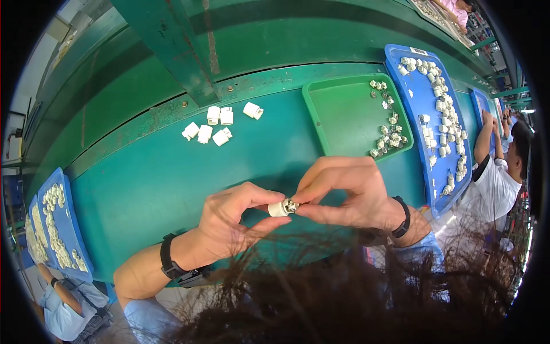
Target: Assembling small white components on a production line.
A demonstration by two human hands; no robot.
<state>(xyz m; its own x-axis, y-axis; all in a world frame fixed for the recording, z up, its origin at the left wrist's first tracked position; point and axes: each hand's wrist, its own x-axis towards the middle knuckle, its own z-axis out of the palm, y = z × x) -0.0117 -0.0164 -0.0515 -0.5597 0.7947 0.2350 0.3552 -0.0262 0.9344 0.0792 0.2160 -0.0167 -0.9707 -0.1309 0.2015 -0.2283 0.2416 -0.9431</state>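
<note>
Between thumb and fingers, my left hand (229, 215) pinches a white cylindrical socket housing (277, 210) over the near part of the green work surface. From the other side, my right hand (346, 192) grips a small metal-and-white insert (292, 205) at the housing's open end. The two parts meet, but how deep the insert sits is hidden by my fingertips. Beyond my hands, several loose white housings (213, 115) lie in a loose group on the green surface (143, 178).
Right of centre, a green tray (338, 123) holds small metal-and-white inserts along its right side. Beside it, a blue tray (421, 149) carries many white housings. Another blue tray (80, 252) of white parts is at far left. A green post (177, 51) rises behind. People sit at both sides.
</note>
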